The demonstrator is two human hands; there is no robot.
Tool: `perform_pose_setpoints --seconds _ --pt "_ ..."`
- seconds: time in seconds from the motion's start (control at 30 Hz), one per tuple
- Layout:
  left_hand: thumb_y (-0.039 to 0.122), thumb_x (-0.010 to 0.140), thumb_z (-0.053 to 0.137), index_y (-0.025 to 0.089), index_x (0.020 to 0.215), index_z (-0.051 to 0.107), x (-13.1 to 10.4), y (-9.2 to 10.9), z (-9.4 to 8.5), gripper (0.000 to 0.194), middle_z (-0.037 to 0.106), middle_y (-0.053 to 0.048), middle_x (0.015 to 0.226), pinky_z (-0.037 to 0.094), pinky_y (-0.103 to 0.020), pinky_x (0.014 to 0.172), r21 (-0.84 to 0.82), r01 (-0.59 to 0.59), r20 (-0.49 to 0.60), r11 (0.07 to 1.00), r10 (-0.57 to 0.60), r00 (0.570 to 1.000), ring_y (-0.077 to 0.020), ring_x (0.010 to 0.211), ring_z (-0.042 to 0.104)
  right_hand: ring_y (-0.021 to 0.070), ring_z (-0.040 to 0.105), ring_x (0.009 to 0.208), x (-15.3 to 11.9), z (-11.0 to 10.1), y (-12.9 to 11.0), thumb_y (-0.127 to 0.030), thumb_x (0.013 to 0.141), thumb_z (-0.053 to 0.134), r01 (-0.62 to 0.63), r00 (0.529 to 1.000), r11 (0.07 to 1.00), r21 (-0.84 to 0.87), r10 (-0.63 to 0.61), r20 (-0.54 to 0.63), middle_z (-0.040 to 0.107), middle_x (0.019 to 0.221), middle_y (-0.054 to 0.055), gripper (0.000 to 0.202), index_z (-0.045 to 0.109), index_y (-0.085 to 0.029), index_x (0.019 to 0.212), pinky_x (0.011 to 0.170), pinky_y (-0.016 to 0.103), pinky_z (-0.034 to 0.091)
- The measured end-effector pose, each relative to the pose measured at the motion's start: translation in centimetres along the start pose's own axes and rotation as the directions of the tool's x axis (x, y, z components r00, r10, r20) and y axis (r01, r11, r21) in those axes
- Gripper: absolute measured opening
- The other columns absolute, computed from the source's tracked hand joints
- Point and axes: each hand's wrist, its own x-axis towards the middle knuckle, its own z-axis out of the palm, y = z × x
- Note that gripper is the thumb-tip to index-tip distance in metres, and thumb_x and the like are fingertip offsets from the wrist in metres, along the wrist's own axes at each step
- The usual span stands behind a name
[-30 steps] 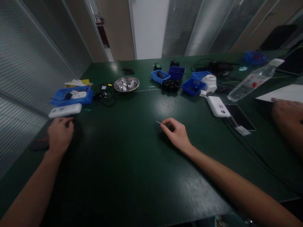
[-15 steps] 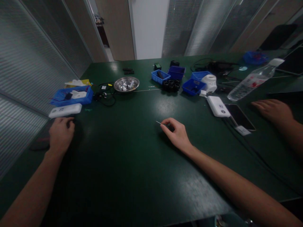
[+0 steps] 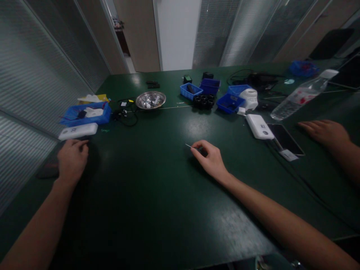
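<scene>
My right hand (image 3: 208, 157) rests on the green table, its thumb and forefinger pinched on a thin pale metal rod (image 3: 188, 145). The rod's tip points left, and its other end is hidden in my hand. At the left, my left hand (image 3: 72, 157) is loosely curled with a gap between thumb and forefinger; nothing can be made out in it. Just beyond its fingers lies a white power bank (image 3: 78, 131). A dark flat object (image 3: 47, 170) is partly under that hand.
Behind stand a blue basket (image 3: 86, 114), a metal bowl (image 3: 150, 100) and small blue bins (image 3: 229, 103). Black round parts (image 3: 203, 101) sit by them. To the right are another power bank (image 3: 258, 126), a phone (image 3: 285, 138), a water bottle (image 3: 303, 95) and another person's hand (image 3: 326, 131).
The dark spot between my left thumb and forefinger looks smaller now, and that hand has shifted very slightly. My right hand and the rod stay in place.
</scene>
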Motion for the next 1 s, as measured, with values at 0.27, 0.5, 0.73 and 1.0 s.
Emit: perform_pose_setpoints --seconds 0.27,0.5,0.73,1.0 --pt "0.033 0.1 0.044 0.014 0.13 0.073 -0.1 -0.8 1.1 0.046 0.073 -0.01 0.126 0.049 -0.036 0.098 0.002 0.002 -0.043 1.0 -0.002 0.999 -0.0267 0.111 0.064 0.0214 0.067 0.088 0.0 0.0 -0.1 -0.033 0.1 0.063 0.01 1.0 1.0 -0.002 -0.01 0.005 0.075 0.101 0.004 0.014 0.073 -0.023 0.101 0.077 0.035 0.05" --pt "0.03 0.104 0.047 0.023 0.127 0.071 -0.3 2.4 1.0 0.034 0.074 0.001 0.127 0.051 -0.042 0.108 -0.241 -0.227 -0.05 0.944 0.221 0.974 -0.0217 0.116 0.066 0.0215 0.067 0.089 0.0 0.2 0.2 -0.033 0.1 0.063 0.018 1.0 1.0 -0.009 -0.018 0.0 0.075 0.101 0.004 0.014 0.073 -0.024 0.101 0.077 0.035 0.05" --pt "0.026 0.106 0.054 0.024 0.137 0.067 -3.8 18.6 -2.0 0.033 0.072 -0.007 0.126 0.054 -0.042 0.102 -0.705 -0.466 -0.06 0.535 0.611 0.79 -0.0226 0.116 0.066 0.0208 0.066 0.088 0.0 0.4 0.1 -0.033 0.099 0.065 0.038 0.997 0.998 -0.054 -0.034 0.069 0.073 0.1 0.003 0.012 0.071 -0.024 0.104 0.076 0.034 0.049" --pt "0.015 0.098 0.064 0.028 0.147 0.058 -5.4 26.8 -2.9 0.05 0.07 -0.004 0.118 0.057 -0.038 0.095 -0.919 -0.23 0.031 0.319 0.642 0.766 -0.0189 0.104 0.067 0.0176 0.064 0.081 -0.5 0.3 -0.6 -0.026 0.097 0.064 0.154 0.971 0.986 -0.062 -0.139 0.195 0.07 0.095 0.002 0.007 0.069 -0.023 0.1 0.074 0.03 0.046"
